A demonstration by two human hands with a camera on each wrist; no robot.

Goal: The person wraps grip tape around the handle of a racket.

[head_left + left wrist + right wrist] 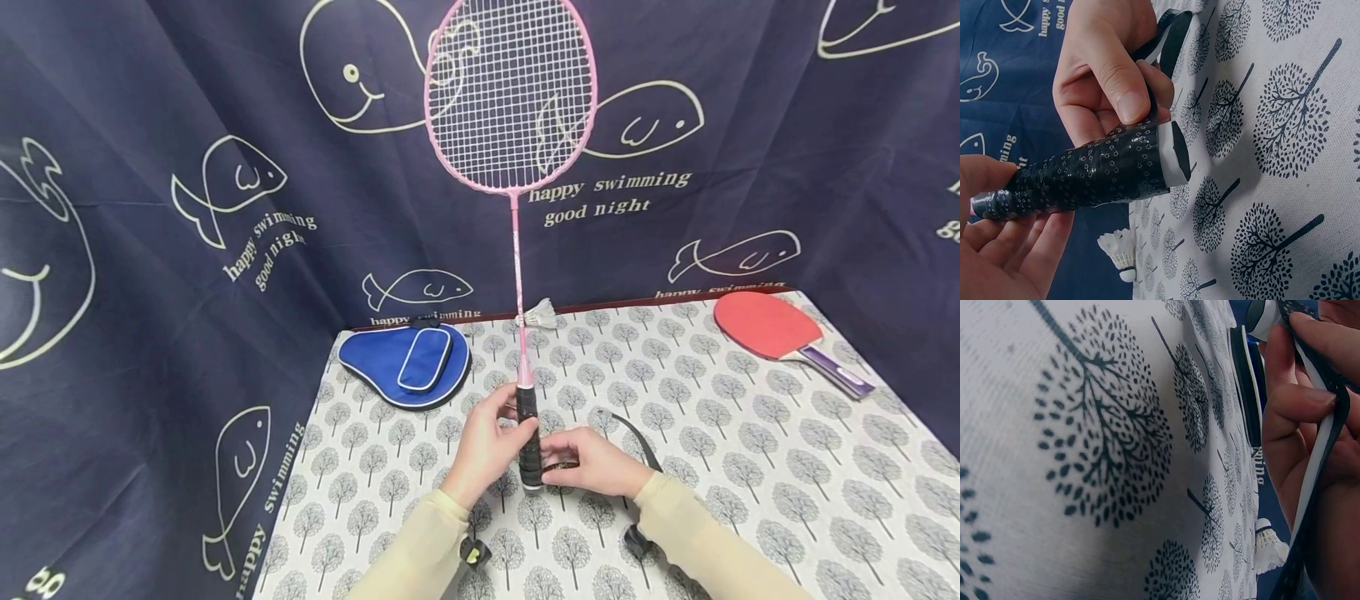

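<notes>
My left hand [483, 446] curled around the pink racket's black handle [528, 437], my right hand [596, 461] pinching black grip tape [637, 433] against it, tree-print tablecloth [750, 433] beneath

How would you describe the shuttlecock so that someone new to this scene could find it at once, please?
Start at the tree-patterned tablecloth and go to its far edge by the whale-print curtain. The shuttlecock lies there on its side, just right of the pink racket shaft, between the blue case and the red paddle. It alone is small, white and feathered.
</notes>
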